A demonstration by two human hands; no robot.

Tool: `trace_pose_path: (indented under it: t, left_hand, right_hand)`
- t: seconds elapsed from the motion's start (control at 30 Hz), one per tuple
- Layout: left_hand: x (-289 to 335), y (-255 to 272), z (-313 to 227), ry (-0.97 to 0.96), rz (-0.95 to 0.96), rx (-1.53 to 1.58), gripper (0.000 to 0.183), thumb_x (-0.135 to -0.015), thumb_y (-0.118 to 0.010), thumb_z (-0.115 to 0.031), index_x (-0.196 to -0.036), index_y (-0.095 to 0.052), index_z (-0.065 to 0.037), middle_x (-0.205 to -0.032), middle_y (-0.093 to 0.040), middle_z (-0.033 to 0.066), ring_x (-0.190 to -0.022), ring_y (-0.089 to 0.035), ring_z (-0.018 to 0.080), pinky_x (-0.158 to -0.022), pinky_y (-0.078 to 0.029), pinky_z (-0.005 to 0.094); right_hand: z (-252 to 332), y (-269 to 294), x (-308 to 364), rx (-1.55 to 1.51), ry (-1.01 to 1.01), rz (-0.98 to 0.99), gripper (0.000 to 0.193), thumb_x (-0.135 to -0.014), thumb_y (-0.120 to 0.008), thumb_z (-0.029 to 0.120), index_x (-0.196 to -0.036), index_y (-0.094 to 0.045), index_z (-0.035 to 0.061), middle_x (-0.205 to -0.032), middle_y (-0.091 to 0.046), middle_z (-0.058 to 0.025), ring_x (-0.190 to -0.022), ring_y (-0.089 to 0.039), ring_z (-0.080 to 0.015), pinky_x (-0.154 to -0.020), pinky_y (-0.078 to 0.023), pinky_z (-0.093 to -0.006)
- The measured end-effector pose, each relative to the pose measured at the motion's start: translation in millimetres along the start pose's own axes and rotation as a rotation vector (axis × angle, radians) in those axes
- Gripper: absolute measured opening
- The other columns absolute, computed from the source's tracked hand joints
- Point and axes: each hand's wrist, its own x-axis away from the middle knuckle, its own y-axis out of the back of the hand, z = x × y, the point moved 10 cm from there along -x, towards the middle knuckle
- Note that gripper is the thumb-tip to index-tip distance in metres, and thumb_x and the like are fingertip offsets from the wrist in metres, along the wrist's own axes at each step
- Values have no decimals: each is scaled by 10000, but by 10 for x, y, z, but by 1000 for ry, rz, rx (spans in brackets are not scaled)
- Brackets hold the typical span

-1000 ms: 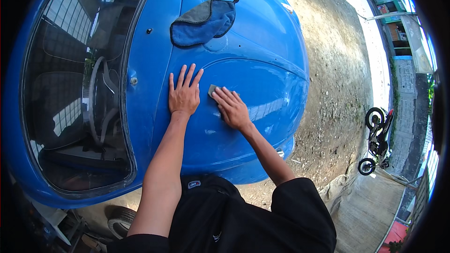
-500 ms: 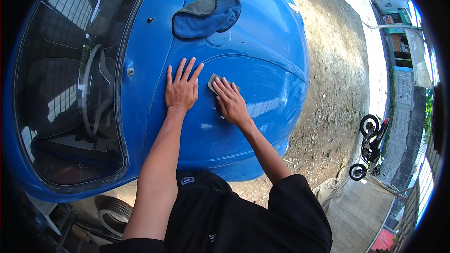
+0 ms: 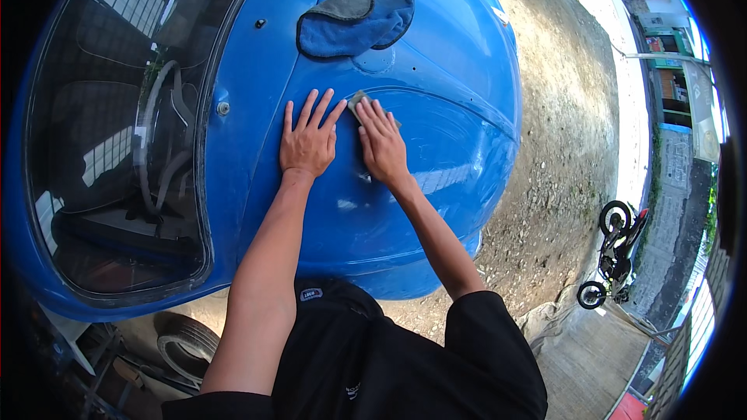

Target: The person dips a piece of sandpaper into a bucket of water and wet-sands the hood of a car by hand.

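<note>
A blue car's front hood lies under both my hands. My left hand rests on it palm down, fingers spread, holding nothing. Beside it on the right, my right hand presses a thin grey-green pad flat against the paint. Most of the pad is hidden under my fingers; only its edges show, so its exact kind is unclear. Faint curved streaks mark the surface around that hand. Farther up the hood lies a folded blue and grey microfibre cloth with a dark border, apart from both hands.
The car's windshield is on the left, with a steering wheel behind the glass. A bare metal stud sticks up near its edge. A loose tyre lies at the lower left. Gravel ground and a motorcycle are to the right.
My right hand has slid the pad farther away from me over the hood, closer to the cloth. My left hand stays in about the same place. The whole view has shifted slightly.
</note>
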Motion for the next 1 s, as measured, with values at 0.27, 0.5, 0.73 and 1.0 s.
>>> trace_pose_path:
  t: [0.27, 0.5, 0.73, 1.0]
  left_hand:
    - [-124, 45, -156, -15, -7, 46, 504, -1012, -412, -315, -1503, -351, -410, -1606, -273, -95, -1484, -235, 164, -1243, -136, 495]
    - [-3, -77, -15, 12, 53, -5, 504, -1010, -422, -325, -1501, -352, -413, -1611, -259, -104, -1493, -214, 153, -1243, -130, 497]
    - [-48, 9, -81, -9, -17, 76, 489, -1012, -400, -316, -1493, -370, -404, -1600, -286, -92, -1485, -238, 162, -1242, -140, 497]
    - [22, -43, 77, 15, -12, 13, 493, -1008, -401, -311, -1489, -372, -411, -1601, -283, -100, -1484, -244, 160, -1236, -167, 500]
  right_hand:
    - [-1934, 877, 197, 91, -542, -466, 472, -1047, -381, 230, -1478, -425, 45, -1534, -416, -142, -1452, -327, -324, -1179, -241, -492]
    - [-25, -51, -74, 127, -4, -107, 461, -983, -500, 143, -1441, -493, 91, -1491, -486, -91, -1419, -408, -239, -1183, -231, -522]
    - [-1614, 823, 417, 325, -742, -455, 411, -1033, -414, 218, -1387, -546, 58, -1477, -508, -76, -1430, -378, -306, -1194, -168, -526]
    - [-538, 280, 47, 230, -86, -166, 408, -973, -525, 129, -1376, -554, 75, -1433, -546, -93, -1383, -449, -294, -1171, -254, -524]
